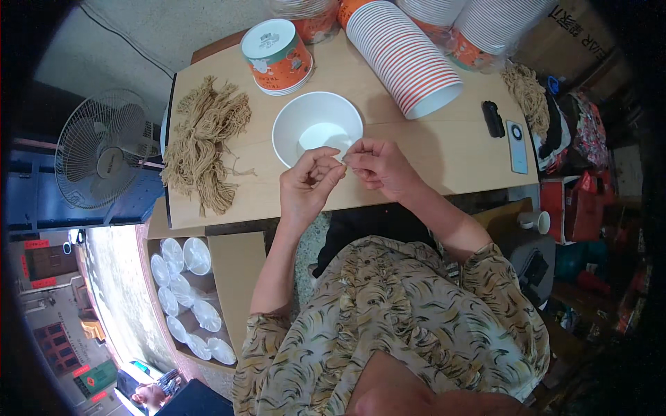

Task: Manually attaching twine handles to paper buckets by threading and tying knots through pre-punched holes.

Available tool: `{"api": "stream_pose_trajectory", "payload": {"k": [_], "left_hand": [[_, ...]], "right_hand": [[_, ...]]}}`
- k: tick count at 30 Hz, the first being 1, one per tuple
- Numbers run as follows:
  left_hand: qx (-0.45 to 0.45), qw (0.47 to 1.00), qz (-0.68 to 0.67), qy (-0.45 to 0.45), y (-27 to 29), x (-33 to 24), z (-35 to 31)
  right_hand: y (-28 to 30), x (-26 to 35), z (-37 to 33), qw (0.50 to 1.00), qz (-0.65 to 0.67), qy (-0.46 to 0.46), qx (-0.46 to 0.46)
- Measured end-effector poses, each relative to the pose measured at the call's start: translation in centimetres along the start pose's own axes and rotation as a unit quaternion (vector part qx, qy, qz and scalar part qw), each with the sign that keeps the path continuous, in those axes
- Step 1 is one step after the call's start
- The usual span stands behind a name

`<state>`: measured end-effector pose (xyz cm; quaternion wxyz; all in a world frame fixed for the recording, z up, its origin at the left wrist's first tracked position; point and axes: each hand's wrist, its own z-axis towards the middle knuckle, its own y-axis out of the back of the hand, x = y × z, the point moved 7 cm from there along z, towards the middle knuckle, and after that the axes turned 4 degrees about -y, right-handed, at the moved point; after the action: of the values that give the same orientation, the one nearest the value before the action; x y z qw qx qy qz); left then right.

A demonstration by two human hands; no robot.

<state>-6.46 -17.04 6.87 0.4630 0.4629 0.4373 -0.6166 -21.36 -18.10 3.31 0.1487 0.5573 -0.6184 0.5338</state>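
Both hands meet over the near side of the table, just in front of a round white paper tub standing with its mouth up. My left hand is closed, thumb against curled fingers. Close beside it, nearly touching, my right hand pinches thumb to forefinger. Whatever sits between the fingertips is too small to make out. Left of the tub lies a loose bundle of tan twine strands. Behind the tub, a short stack of orange and green printed tubs stands upside down.
A long stack of nested white tubs lies at the back, with more wrapped stacks beside it. A phone and a black object lie at right. A fan stands left; below, a carton holds clear plastic-wrapped items.
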Motion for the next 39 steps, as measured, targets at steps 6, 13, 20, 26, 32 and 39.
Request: {"api": "stream_pose_trajectory", "payload": {"k": [6,13,20,26,32,39], "left_hand": [[0.024,0.997,0.075,-0.020,0.4,0.3,-0.3],[0.011,0.999,0.042,0.002,1.2,0.1,0.2],[0.012,0.985,-0.024,0.168,1.4,1.5,0.1],[-0.018,0.985,-0.007,0.173,1.1,1.3,0.0],[-0.026,0.984,-0.042,0.169,0.7,2.1,0.0],[-0.009,0.983,-0.086,0.162,0.3,2.4,-0.3]], "right_hand": [[0.2,-0.5,0.2,1.000,0.010,-0.013,0.008],[0.6,1.5,-0.3,1.000,0.019,0.010,0.010],[0.1,3.7,-1.3,0.923,-0.282,0.263,-0.004],[-2.1,4.5,-3.3,0.827,-0.422,0.356,-0.101],[-1.4,3.6,-2.9,0.820,-0.416,0.380,-0.102],[-0.7,3.1,-2.6,0.845,-0.388,0.352,-0.106]]}}
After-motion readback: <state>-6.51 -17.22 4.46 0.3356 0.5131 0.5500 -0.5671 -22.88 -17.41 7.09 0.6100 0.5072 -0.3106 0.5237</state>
